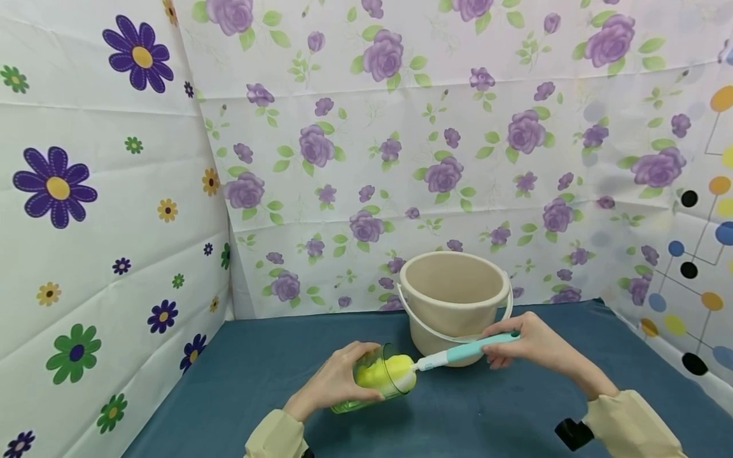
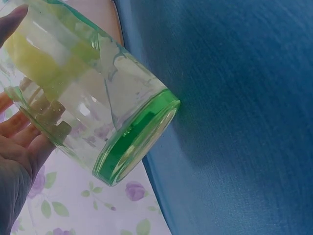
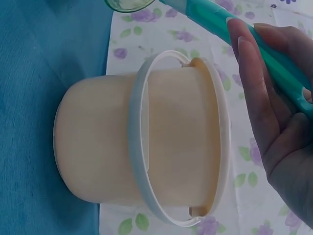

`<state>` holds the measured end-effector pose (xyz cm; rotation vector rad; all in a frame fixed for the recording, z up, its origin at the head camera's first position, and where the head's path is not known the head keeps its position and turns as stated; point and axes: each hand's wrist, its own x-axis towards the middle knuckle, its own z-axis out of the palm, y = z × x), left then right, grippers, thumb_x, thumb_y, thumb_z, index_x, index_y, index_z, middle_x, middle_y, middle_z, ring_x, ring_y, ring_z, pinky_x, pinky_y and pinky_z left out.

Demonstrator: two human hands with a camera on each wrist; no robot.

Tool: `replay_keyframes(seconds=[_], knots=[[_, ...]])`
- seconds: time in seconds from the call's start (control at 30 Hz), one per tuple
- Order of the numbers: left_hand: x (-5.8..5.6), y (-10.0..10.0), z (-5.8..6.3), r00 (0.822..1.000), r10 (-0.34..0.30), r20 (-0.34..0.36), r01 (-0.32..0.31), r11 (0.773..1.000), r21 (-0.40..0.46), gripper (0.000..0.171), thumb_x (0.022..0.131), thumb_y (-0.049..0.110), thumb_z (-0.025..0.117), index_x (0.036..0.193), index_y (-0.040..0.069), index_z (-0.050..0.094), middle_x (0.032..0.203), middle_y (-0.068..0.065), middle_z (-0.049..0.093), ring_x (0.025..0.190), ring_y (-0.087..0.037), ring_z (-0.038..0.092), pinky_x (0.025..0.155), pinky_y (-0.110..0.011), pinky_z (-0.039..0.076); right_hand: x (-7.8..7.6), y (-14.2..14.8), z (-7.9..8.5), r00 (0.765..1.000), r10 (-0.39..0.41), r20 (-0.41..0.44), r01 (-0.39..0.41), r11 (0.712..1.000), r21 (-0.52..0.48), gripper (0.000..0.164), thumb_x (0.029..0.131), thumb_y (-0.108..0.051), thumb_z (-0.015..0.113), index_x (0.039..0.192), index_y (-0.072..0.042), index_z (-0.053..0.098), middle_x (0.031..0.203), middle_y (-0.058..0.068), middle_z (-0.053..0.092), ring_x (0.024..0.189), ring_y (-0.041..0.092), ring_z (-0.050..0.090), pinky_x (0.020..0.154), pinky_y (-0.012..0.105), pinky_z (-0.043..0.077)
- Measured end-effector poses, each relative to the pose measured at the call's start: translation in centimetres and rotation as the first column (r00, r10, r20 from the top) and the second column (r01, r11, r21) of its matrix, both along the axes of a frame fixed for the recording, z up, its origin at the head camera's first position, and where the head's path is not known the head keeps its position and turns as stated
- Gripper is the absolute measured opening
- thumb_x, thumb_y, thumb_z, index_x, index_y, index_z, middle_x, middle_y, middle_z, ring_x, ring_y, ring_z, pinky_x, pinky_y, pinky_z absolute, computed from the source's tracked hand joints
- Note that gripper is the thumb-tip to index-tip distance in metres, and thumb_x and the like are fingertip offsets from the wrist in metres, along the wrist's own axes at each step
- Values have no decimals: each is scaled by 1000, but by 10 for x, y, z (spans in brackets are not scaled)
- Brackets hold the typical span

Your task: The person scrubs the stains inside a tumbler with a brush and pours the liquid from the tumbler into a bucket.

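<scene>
My left hand (image 1: pixel 342 378) grips a clear green-tinted glass (image 2: pixel 105 93) that lies tilted on its side above the table, its mouth toward the right. In the left wrist view its thick green base (image 2: pixel 137 139) faces the cloth. Inside the glass sits the yellow and white sponge head (image 1: pixel 395 373) of a bottle brush, part of it at the rim. My right hand (image 1: pixel 529 343) holds the brush's teal and white handle (image 1: pixel 466 350) between thumb and fingers, in front of the bucket. The right wrist view shows the handle (image 3: pixel 210 19) running from the fingers toward the glass.
A cream bucket (image 1: pixel 424 324) with a white carrying handle (image 3: pixel 139 132) stands at the back of the table, just behind the brush. Dark blue cloth (image 1: pixel 258 356) covers the table. Flower-patterned curtains (image 1: pixel 321 210) hang at the back and left, and a dotted one at the right.
</scene>
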<state>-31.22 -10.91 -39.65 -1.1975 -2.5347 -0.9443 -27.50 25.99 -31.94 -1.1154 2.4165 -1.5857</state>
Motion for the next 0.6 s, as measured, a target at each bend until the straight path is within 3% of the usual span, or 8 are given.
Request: replay_keyframes(seconds=[0.6], knots=[[-1, 0, 0, 1000, -1, 12, 1, 1000, 10, 75, 69, 53, 72, 130, 20, 45, 115, 5, 50, 95, -10, 50, 76, -32, 45, -5, 0, 2, 999, -26, -47, 25, 999, -20, 19, 86, -3, 61, 102, 7, 63, 78, 19, 64, 65, 33, 62, 53, 43, 50]])
